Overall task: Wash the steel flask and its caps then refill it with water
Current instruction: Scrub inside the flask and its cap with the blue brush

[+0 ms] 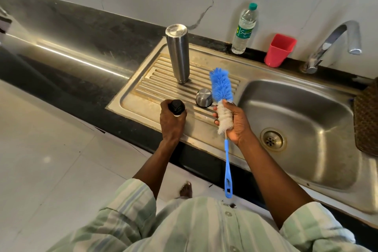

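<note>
Marble-veined wall tiles fill the top of the frame, above a dark stone counter [67,32] that runs from upper left down to the steel sink unit. On the ribbed drainboard [155,86] at centre, the steel flask [178,53] stands inverted, its mouth down on the ribs. The steel outer cap [204,98] sits just below and right of it, also on the ribs.

At lower centre, the left hand [172,120] is curled round the black inner cap [177,107], holding it against or just above the drainboard (contact cannot be told). The right hand [235,121] grips the bottle brush [222,98] round its white bristles, so the blue tuft points up toward the flask and the blue handle hangs down past the counter edge.

The flask looks rigid, smooth and probably slick if wet, so it is best taken round mid-body with a full wrap. The inner cap is small and light, and a fingertip hold on its sides would suit. Held by its soft bristles, the brush gives little control; the stiff handle is the better place.

The basin [302,129] with its drain lies at right, with the tap [335,45] above it. A plastic water bottle [244,28] and a red cup [279,50] stand along the back ledge.
</note>
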Tool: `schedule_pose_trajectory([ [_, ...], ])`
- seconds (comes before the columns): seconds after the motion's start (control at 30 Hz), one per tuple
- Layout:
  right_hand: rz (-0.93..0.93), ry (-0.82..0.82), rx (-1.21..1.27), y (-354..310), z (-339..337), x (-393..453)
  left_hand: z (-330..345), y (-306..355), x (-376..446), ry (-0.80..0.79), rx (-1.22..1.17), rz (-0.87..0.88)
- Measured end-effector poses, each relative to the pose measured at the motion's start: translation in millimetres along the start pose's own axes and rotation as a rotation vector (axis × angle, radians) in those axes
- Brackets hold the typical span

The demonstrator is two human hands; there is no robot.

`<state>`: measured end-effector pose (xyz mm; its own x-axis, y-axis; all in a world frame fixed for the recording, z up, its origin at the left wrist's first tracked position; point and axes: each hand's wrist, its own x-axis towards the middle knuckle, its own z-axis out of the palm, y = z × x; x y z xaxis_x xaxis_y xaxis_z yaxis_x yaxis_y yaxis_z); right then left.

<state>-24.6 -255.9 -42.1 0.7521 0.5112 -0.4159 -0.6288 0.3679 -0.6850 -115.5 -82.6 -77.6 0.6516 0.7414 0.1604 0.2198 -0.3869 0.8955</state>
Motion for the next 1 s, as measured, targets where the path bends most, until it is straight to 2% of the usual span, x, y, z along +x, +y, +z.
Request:
schedule_pose_trajectory([
  [0.1, -0.018, -0.043, 0.001, -10, -6, -5, 13, 20, 3, 0.012, -0.12, 0.107],
  [0.2, -0.08, -0.024, 0.004, -30, -17, -16, 33, 42, 3, -0.175, -0.319, 0.049],
  [0.3, -0.214, 0.11, -0.079, -57, -31, -29, 58, 68, 1, -0.405, -0.53, -0.003],
  [0.4, -0.344, 0.249, -0.18, -82, -51, -48, 88, 95, -3, -0.513, -0.637, -0.08],
  [0.53, -0.455, 0.369, -0.422, -102, -75, -71, 125, 113, -4, -0.673, -0.662, -0.076],
  [0.7, -0.562, 0.514, -1.071, -110, -88, -93, 159, 132, -13, -0.863, -0.787, -0.161],
  [0.87, -0.508, 0.627, -1.092, -116, -95, -101, 170, 141, -24, -0.98, -0.805, -0.176],
  [1.0, -0.521, 0.642, -1.263, -103, -89, -103, 173, 140, -25, -0.956, -0.858, -0.32],
])
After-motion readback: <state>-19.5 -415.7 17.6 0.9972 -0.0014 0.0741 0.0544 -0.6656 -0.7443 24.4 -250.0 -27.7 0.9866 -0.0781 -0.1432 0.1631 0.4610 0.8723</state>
